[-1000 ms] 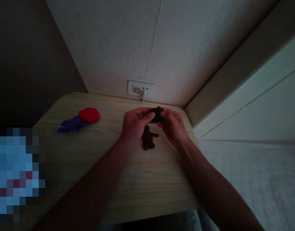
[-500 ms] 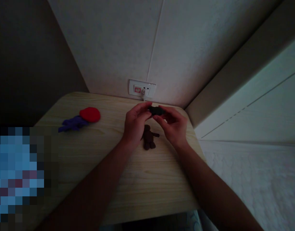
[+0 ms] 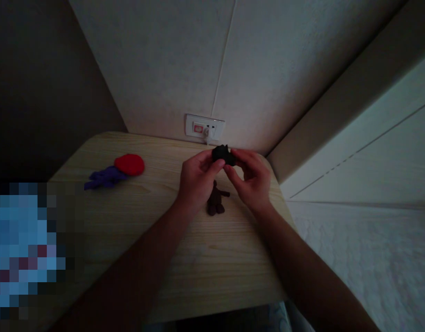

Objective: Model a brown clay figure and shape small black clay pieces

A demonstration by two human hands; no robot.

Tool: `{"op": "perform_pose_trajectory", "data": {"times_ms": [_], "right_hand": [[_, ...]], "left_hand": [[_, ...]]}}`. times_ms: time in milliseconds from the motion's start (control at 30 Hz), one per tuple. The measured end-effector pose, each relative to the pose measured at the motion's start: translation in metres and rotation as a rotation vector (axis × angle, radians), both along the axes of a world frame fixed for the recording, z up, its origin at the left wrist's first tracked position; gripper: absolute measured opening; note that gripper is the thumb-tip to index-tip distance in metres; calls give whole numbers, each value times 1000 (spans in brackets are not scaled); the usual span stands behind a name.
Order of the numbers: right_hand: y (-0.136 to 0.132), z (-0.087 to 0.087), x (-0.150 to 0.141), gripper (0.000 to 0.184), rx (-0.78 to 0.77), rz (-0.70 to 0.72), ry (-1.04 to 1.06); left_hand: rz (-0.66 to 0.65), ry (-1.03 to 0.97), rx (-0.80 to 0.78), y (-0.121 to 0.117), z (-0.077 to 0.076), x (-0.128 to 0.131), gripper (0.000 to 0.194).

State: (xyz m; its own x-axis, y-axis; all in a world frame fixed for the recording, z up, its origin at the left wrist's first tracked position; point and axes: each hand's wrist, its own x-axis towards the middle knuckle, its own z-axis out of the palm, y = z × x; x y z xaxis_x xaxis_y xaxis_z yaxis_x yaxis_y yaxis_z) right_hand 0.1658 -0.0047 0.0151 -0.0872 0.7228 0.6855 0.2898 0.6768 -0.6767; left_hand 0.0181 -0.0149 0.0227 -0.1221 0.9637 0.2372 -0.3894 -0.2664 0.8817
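A dark, nearly black lump of modelling clay (image 3: 223, 155) is held up between my two hands, over the back of the table. My left hand (image 3: 199, 179) pinches its left side, thumb on the near face. My right hand (image 3: 251, 177) grips the right end between thumb and fingers. Below them a small brown clay figure (image 3: 215, 203) lies on the table, one arm stretched out to the right; my left hand hides part of its upper end.
On the table's left side (image 3: 157, 203) a flat red clay piece (image 3: 129, 164) touches a purple clay piece (image 3: 106, 177). A wall socket (image 3: 204, 127) with a plug sits just behind the table. A blurred-out patch (image 3: 18, 244) covers the lower left.
The black lump has been turned and raised slightly between my fingers. My right hand's grip has shifted from pressing its face to holding its right end. The brown figure stays put.
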Motion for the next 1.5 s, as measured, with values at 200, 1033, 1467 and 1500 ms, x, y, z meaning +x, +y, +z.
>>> {"op": "perform_pose_trajectory", "data": {"times_ms": [200,1033,1467,1500], "right_hand": [[-1,8,3,32,80,-42,-192],[-6,20,-6,30,-167,-60,-152],[-2,9,-5,30,-399,200,302],[-1,8,-5,29,-407,197,302]], "left_hand": [[-4,20,-15,0,0,-2,21],[-19,189,19,-10,6,2,19],[8,86,-58,-6,5,-1,12],[5,86,-59,-6,5,-1,12]]}}
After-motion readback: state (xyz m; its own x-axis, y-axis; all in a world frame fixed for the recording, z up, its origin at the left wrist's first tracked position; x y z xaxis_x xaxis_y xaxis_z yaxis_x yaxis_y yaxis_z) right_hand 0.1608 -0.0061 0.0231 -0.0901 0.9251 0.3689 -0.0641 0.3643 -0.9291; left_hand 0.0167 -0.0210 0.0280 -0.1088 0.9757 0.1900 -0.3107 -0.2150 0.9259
